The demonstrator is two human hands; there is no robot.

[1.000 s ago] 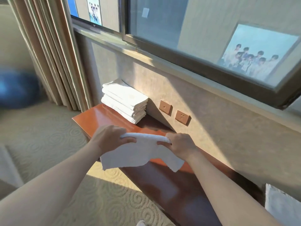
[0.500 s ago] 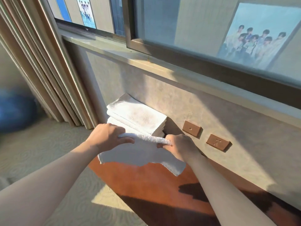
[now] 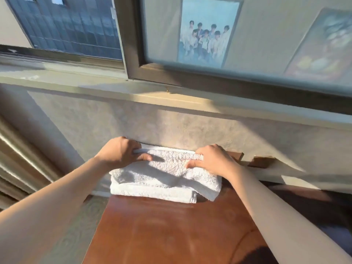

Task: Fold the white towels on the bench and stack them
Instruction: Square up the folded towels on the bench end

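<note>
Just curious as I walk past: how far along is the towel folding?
Done: folded towels sit stacked at the bench's far end. In hand: left hand and right hand grip another folded towel on top. Left: letting go; no unfolded towels are in view.

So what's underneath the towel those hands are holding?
Under the top towel gripped by the left hand and right hand, one folded white towel shows, resting on the bench. Any others in the stack are covered.

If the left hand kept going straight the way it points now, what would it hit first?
Most likely the wall just behind the towel stack; the left hand grips the top towel's far edge, though depth is unclear.
</note>
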